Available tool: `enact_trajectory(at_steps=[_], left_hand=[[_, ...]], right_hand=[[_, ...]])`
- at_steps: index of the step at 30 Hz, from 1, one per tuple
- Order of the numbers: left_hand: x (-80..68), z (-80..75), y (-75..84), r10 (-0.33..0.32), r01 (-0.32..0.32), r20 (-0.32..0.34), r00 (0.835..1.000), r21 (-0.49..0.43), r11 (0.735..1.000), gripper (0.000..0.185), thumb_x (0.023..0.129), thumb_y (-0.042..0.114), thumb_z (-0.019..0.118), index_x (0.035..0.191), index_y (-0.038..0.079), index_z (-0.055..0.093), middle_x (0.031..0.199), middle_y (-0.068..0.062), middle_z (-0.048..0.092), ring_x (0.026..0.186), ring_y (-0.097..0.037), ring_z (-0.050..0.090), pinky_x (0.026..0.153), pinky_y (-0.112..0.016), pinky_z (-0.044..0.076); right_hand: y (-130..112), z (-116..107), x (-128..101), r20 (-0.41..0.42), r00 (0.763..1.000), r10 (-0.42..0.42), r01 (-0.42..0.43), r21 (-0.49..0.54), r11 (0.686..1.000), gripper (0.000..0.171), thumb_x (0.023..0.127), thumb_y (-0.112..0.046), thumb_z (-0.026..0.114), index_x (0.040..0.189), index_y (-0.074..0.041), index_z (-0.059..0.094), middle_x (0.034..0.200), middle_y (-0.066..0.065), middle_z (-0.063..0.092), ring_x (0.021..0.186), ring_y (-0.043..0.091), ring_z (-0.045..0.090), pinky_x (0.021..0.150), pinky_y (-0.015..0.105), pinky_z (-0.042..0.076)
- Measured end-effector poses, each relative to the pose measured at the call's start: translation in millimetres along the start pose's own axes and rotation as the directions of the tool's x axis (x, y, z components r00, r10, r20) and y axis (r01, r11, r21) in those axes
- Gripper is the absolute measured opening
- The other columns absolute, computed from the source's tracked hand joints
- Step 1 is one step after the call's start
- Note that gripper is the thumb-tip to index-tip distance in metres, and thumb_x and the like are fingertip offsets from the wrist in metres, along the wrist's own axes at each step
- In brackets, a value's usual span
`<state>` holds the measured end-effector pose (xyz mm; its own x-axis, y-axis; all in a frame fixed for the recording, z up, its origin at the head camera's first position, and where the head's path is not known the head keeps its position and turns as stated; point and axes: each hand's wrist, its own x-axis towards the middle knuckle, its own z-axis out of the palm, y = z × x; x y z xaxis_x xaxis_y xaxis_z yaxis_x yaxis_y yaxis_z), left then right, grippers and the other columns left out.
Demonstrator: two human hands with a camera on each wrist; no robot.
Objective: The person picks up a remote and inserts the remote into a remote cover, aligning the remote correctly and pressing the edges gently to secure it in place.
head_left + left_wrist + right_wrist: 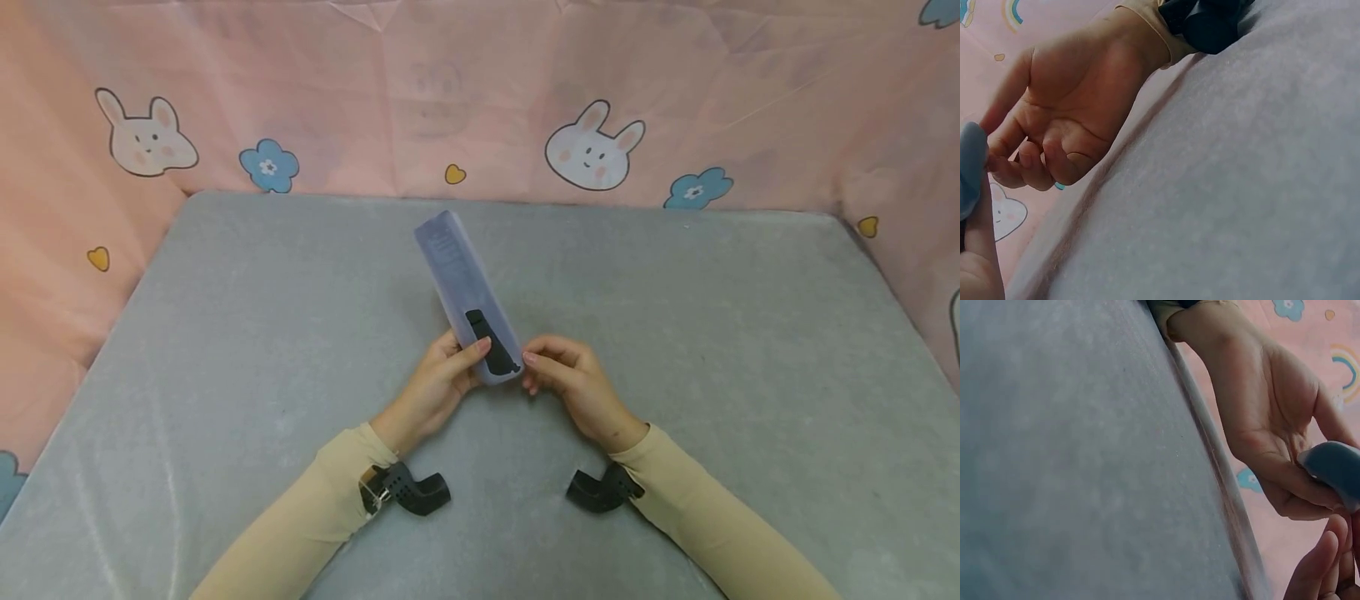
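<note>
A long pale lilac soft sleeve [456,262] lies slanted on the grey cloth, its far end pointing away from me. A black remote [491,346] shows through the opening at its near end. My left hand [448,373] grips that near end from the left, thumb on top by the black part and fingers curled beneath. My right hand [553,368] pinches the near right corner with curled fingers. In the right wrist view the left hand [1266,419] holds the sleeve's rounded end [1335,467]. In the left wrist view the right hand [1060,119] reaches the sleeve [969,164] at the frame's left edge.
A grey felt-like cloth [262,333] covers the table. Pink sheeting [480,100] printed with rabbits, flowers and hearts walls it in at the back and both sides. Black wrist cameras [412,490] [600,490] sit on both beige sleeves.
</note>
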<state>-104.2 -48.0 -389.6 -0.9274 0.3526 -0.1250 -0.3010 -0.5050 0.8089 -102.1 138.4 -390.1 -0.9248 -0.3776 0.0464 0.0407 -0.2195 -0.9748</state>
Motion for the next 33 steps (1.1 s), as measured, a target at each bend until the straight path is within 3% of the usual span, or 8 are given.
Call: enact_trajectory(at_steps=[12, 18, 25, 33], left_hand=[[2.8, -1.0, -1.4, 0.002, 0.001, -0.048, 0.999, 0.058, 0.998, 0.027, 0.095, -0.006, 0.042, 0.122, -0.007, 0.045, 0.101, 0.002, 0.062, 0.092, -0.009, 0.061, 0.085, -0.027, 0.047], [3.9, -2.1, -3.5, -0.003, 0.008, -0.055, 0.998, 0.091, 0.996, 0.031, 0.095, -0.006, 0.045, 0.125, -0.009, 0.044, 0.104, 0.000, 0.063, 0.093, -0.009, 0.061, 0.085, -0.028, 0.048], [3.1, 0.1, -3.3, -0.018, 0.025, -0.056, 0.998, 0.118, 0.993, 0.037, 0.094, -0.006, 0.045, 0.131, -0.010, 0.040, 0.112, -0.005, 0.060, 0.097, -0.009, 0.059, 0.088, -0.029, 0.047], [3.4, 0.1, -4.6, -0.019, 0.026, -0.065, 0.998, 0.109, 0.994, 0.035, 0.096, -0.004, 0.045, 0.130, -0.007, 0.041, 0.114, -0.006, 0.059, 0.098, -0.010, 0.059, 0.091, -0.032, 0.046]], right_hand=[[1, 2, 0, -0.061, 0.997, 0.037, -0.035, 0.032, 0.999, 0.024, 0.091, 0.003, 0.053, 0.088, -0.015, 0.069, 0.074, 0.000, 0.062, 0.067, 0.010, 0.057, 0.060, 0.023, 0.050], [3, 2, 0, -0.099, 0.995, 0.016, -0.018, -0.018, 1.000, 0.027, 0.089, 0.006, 0.056, 0.082, -0.016, 0.070, 0.074, -0.002, 0.061, 0.068, 0.009, 0.055, 0.062, 0.022, 0.050], [2, 7, -2, -0.174, 0.984, 0.045, -0.054, -0.052, 0.997, 0.027, 0.088, 0.007, 0.057, 0.079, -0.015, 0.069, 0.074, -0.002, 0.063, 0.067, 0.009, 0.058, 0.063, 0.021, 0.051], [3, 11, -2, -0.221, 0.970, 0.099, -0.098, 0.016, 0.995, 0.023, 0.090, 0.003, 0.057, 0.084, -0.015, 0.069, 0.080, -0.001, 0.064, 0.070, 0.012, 0.058, 0.063, 0.024, 0.053]])
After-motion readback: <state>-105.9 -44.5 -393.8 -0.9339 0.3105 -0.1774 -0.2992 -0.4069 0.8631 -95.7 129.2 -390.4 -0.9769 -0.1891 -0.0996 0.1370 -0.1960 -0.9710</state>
